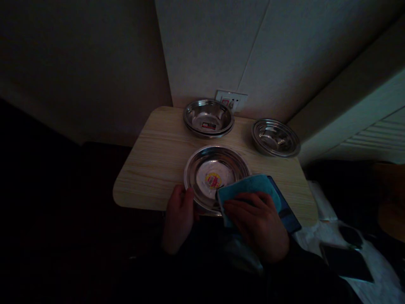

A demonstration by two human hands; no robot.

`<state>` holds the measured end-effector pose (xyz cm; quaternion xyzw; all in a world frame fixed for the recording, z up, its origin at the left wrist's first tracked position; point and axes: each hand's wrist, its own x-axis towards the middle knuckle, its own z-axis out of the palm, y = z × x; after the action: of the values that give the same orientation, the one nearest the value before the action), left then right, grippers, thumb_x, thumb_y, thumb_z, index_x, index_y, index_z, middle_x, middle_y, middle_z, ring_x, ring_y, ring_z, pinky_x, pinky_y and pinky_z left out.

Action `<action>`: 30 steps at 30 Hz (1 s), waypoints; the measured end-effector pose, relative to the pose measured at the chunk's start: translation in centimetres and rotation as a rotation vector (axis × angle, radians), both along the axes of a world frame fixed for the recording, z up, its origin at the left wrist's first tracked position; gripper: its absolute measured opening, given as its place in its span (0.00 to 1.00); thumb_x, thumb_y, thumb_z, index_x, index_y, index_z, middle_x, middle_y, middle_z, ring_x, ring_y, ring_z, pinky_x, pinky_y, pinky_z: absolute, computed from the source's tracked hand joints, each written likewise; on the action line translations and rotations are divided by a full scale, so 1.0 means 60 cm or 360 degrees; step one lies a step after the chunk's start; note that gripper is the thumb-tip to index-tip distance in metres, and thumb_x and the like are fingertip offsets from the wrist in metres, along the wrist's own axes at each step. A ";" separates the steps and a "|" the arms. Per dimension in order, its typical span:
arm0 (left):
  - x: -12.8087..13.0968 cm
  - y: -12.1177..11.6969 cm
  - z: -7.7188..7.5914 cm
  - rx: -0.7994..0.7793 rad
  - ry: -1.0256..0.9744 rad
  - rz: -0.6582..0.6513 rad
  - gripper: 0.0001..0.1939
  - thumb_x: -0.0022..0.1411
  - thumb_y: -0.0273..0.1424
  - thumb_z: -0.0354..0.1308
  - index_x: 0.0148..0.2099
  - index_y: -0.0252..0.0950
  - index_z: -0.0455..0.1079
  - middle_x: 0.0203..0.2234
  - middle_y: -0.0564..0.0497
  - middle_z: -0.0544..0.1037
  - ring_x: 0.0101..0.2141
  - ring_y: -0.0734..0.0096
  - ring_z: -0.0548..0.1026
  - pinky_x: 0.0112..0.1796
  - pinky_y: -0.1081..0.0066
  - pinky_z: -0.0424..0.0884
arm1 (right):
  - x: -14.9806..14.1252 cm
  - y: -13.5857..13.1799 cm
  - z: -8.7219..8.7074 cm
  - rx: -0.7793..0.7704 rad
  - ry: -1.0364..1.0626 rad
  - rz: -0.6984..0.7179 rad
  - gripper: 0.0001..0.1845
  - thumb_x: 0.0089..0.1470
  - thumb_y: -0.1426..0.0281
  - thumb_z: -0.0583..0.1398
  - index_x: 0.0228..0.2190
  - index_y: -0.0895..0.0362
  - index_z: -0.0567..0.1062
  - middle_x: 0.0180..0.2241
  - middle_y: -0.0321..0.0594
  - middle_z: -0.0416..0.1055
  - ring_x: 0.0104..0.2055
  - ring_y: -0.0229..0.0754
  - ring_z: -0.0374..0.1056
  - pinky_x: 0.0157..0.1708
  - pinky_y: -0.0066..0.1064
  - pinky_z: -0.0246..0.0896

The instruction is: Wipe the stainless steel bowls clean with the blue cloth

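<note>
A shiny steel basin [232, 162] with a round yellow and red sticker on its bottom is held near the table's front edge. My left hand [180, 215] grips its lower left rim, thumb on top and the other fingers mostly hidden below. My right hand [253, 215] presses a folded teal cloth [245, 185] against the basin's lower right side. The fingers lie together over the cloth, which covers part of the rim. Behind the basin stand stacked steel bowls [209, 118], the top one with a dark and red label. More nested steel bowls [275, 137] stand at the right.
The pale wooden table [148, 169] meets a wall with a socket plate [240, 101]. A dark flat device, perhaps a phone or tablet [289, 219], lies at the table's front right, partly under the cloth. Farther right, a dark rectangular object [346, 261] lies on a light surface below.
</note>
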<state>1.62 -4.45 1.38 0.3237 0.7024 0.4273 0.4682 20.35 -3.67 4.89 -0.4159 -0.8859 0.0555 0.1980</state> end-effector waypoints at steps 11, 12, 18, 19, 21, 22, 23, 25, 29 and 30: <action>-0.002 0.012 0.001 0.0027 -0.0300 0.0084 0.11 0.55 0.41 0.54 0.31 0.37 0.64 0.11 0.61 0.64 0.11 0.80 0.59 0.13 0.79 0.51 | -0.045 0.004 0.004 -0.0209 0.0040 0.0009 0.07 0.57 0.72 0.58 0.34 0.52 0.76 0.34 0.32 0.78 0.39 0.40 0.68 0.41 0.36 0.49; -0.002 0.012 0.000 0.0044 -0.0305 0.0113 0.11 0.55 0.40 0.55 0.31 0.37 0.64 0.13 0.61 0.65 0.12 0.80 0.60 0.14 0.79 0.52 | -0.059 0.004 0.004 -0.0247 0.0040 -0.0018 0.06 0.56 0.73 0.59 0.33 0.52 0.76 0.33 0.31 0.78 0.38 0.40 0.68 0.40 0.36 0.48; -0.002 0.010 -0.004 0.0069 -0.0219 0.0173 0.11 0.54 0.39 0.57 0.29 0.36 0.66 0.15 0.58 0.68 0.18 0.77 0.66 0.20 0.77 0.60 | -0.047 0.008 0.013 -0.0287 0.0003 0.0004 0.05 0.54 0.73 0.61 0.32 0.51 0.76 0.32 0.31 0.78 0.39 0.42 0.67 0.40 0.37 0.46; -0.002 0.010 -0.006 0.0061 -0.0229 0.0174 0.11 0.55 0.39 0.56 0.29 0.36 0.66 0.15 0.58 0.68 0.18 0.77 0.66 0.20 0.77 0.60 | -0.037 0.008 0.015 -0.0277 -0.0004 0.0014 0.05 0.54 0.73 0.61 0.33 0.51 0.76 0.32 0.31 0.78 0.39 0.42 0.67 0.41 0.38 0.46; 0.000 0.010 -0.009 0.0074 -0.0224 0.0168 0.12 0.55 0.41 0.55 0.30 0.36 0.65 0.15 0.58 0.68 0.18 0.76 0.67 0.20 0.77 0.61 | -0.031 0.008 0.017 -0.0273 -0.0024 0.0009 0.06 0.55 0.74 0.60 0.33 0.51 0.76 0.33 0.31 0.78 0.39 0.42 0.67 0.41 0.38 0.45; 0.000 0.011 -0.011 0.0092 -0.0205 0.0169 0.12 0.56 0.41 0.55 0.30 0.36 0.65 0.16 0.58 0.69 0.18 0.76 0.66 0.20 0.77 0.61 | -0.036 0.008 0.017 -0.0281 -0.0032 0.0001 0.06 0.55 0.74 0.60 0.33 0.51 0.76 0.32 0.31 0.78 0.39 0.42 0.67 0.41 0.38 0.45; 0.001 0.011 -0.012 0.0106 -0.0188 0.0172 0.13 0.56 0.41 0.55 0.30 0.36 0.65 0.16 0.58 0.69 0.18 0.76 0.66 0.20 0.77 0.61 | -0.044 0.009 0.017 -0.0298 -0.0043 -0.0005 0.06 0.54 0.74 0.60 0.31 0.52 0.76 0.31 0.31 0.78 0.39 0.42 0.67 0.41 0.38 0.45; 0.001 0.011 -0.013 0.0120 -0.0178 0.0183 0.13 0.55 0.41 0.55 0.30 0.36 0.65 0.17 0.58 0.69 0.18 0.76 0.67 0.20 0.77 0.61 | -0.063 0.011 0.017 -0.0349 -0.0064 -0.0018 0.05 0.54 0.74 0.61 0.28 0.53 0.76 0.31 0.31 0.78 0.39 0.43 0.67 0.39 0.37 0.45; 0.001 0.008 -0.010 0.0114 -0.0187 0.0192 0.13 0.56 0.41 0.55 0.29 0.36 0.65 0.16 0.58 0.69 0.18 0.76 0.67 0.20 0.76 0.61 | -0.067 0.012 0.020 -0.0412 -0.0091 -0.0032 0.04 0.54 0.72 0.61 0.30 0.52 0.76 0.31 0.29 0.78 0.39 0.43 0.67 0.39 0.37 0.44; 0.002 0.008 -0.009 0.0116 -0.0176 0.0197 0.13 0.56 0.41 0.54 0.29 0.37 0.65 0.16 0.58 0.69 0.18 0.76 0.67 0.20 0.77 0.61 | -0.061 0.012 0.021 -0.0417 -0.0103 -0.0037 0.04 0.54 0.72 0.61 0.31 0.51 0.76 0.31 0.29 0.78 0.40 0.43 0.67 0.39 0.38 0.44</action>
<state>1.76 -3.99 0.83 0.2724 0.6782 0.4980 0.4668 16.70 -2.94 6.15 -0.4501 -0.8720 0.1551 0.1138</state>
